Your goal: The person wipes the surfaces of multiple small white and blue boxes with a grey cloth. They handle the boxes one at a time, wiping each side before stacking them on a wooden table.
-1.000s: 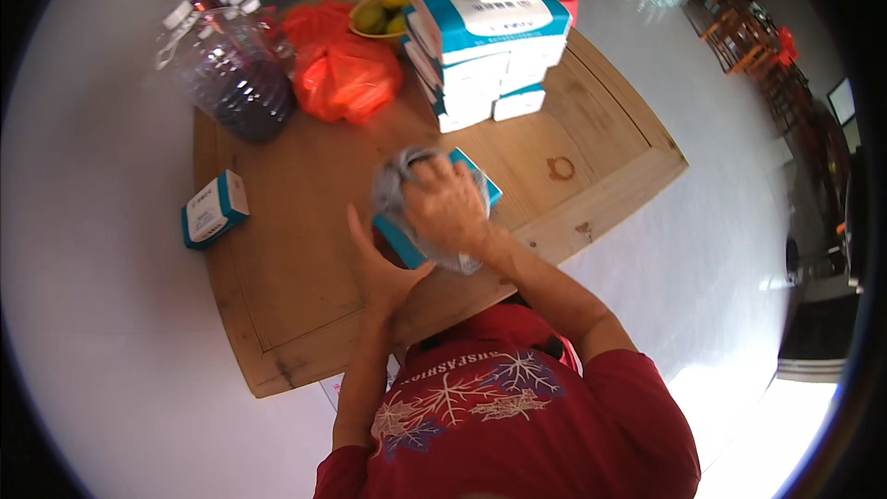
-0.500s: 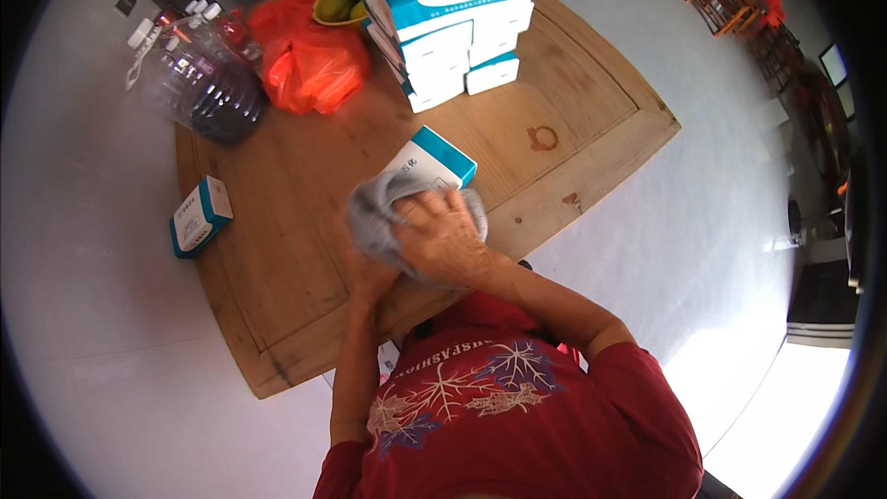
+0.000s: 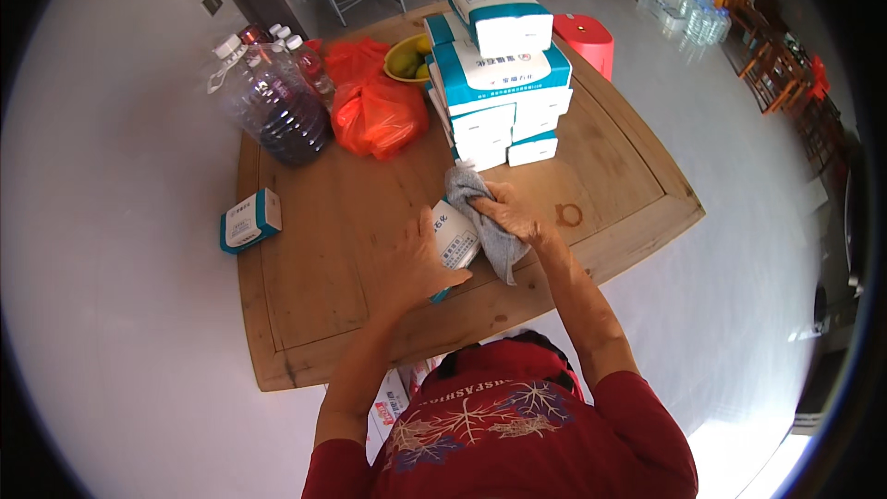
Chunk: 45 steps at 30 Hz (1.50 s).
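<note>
A square wooden table (image 3: 314,249) stands on a pale glossy floor (image 3: 120,314), with chairs (image 3: 776,55) off in the far right of the room. On the table's far edge sit a stack of teal-and-white boxes (image 3: 499,83), an orange bag (image 3: 377,115) and a large jug (image 3: 273,102); a single small box (image 3: 249,220) lies at the left edge. Near the front edge, the left hand (image 3: 418,263) clasps a box (image 3: 455,236) from below. The right hand (image 3: 510,214) is clenched on a grey cloth (image 3: 480,217), pressing it against the box's right side.
</note>
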Each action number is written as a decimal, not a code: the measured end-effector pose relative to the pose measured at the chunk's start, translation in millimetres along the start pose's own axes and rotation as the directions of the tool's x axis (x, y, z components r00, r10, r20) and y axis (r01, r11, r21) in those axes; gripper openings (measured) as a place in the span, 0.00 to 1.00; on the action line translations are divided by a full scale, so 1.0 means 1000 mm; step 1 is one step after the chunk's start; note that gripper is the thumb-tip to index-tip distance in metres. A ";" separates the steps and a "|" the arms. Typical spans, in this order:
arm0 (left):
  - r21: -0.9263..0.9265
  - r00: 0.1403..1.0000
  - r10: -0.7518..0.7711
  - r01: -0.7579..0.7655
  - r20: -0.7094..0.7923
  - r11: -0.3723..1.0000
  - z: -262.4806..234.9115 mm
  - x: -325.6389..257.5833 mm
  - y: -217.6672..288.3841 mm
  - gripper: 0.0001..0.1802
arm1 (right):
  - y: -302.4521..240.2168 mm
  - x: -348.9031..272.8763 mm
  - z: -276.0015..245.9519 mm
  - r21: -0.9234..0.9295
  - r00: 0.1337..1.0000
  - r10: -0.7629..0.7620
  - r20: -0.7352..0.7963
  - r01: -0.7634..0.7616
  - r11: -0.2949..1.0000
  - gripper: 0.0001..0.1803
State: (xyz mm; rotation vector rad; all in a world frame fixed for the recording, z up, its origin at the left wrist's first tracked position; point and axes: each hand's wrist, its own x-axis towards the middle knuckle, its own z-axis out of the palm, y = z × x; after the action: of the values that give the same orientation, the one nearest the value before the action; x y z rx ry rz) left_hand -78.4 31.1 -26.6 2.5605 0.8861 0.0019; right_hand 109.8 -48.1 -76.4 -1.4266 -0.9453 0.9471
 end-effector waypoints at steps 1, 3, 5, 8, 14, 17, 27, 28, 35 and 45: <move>-0.006 1.000 -0.011 0.010 -0.009 1.000 0.003 0.004 0.000 0.60 | -0.002 -0.003 -0.002 -0.013 1.000 -0.027 -0.013 0.027 1.000 0.16; -0.050 0.998 -0.020 0.016 -0.066 0.999 0.012 0.010 -0.006 0.56 | -0.003 -0.012 -0.003 -0.037 0.996 -0.080 -0.029 0.079 0.996 0.16; -0.116 0.986 -0.015 -0.004 -0.165 0.993 0.017 0.006 -0.015 0.54 | -0.006 -0.035 -0.004 -0.010 0.992 -0.109 -0.058 0.109 0.994 0.16; -0.437 0.988 -0.043 -0.027 -0.148 0.899 0.001 -0.008 0.003 0.49 | 0.009 -0.066 0.014 -0.260 0.895 -0.405 -0.186 0.352 0.899 0.18; -0.926 0.954 -0.233 -0.092 -0.187 0.365 0.044 -0.009 -0.002 0.40 | 0.025 -0.078 0.051 -0.439 0.792 -0.590 -0.156 0.480 0.759 0.22; -0.981 0.968 -0.241 -0.022 -0.069 0.192 0.036 -0.032 0.032 0.37 | 0.004 -0.036 0.033 -0.209 0.856 -0.480 -0.194 0.442 0.872 0.21; -0.885 0.974 -0.225 -0.095 0.011 -0.455 0.049 -0.035 0.017 0.23 | -0.018 -0.078 0.044 -0.162 0.740 -0.644 0.192 0.671 0.723 0.20; -0.893 0.988 -0.152 -0.098 -0.034 -0.438 0.069 -0.033 -0.012 0.23 | -0.022 -0.091 0.043 -0.254 0.683 -0.675 0.278 0.731 0.634 0.20; -0.945 0.936 -0.346 -0.174 -0.071 -0.276 0.072 -0.048 0.036 0.22 | -0.023 -0.056 0.039 -0.217 0.830 -0.557 0.016 0.547 0.809 0.19; -0.833 0.942 -0.334 -0.198 -0.018 -0.516 0.042 -0.063 0.040 0.25 | -0.029 -0.068 0.046 -0.068 0.904 -0.376 0.203 0.396 0.916 0.25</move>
State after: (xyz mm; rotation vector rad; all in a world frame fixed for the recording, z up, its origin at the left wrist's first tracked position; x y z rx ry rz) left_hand -98.9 -50.8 -39.8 0.4679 0.5234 0.8495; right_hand 41.8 -94.1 -47.6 -1.1876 -1.3802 0.7449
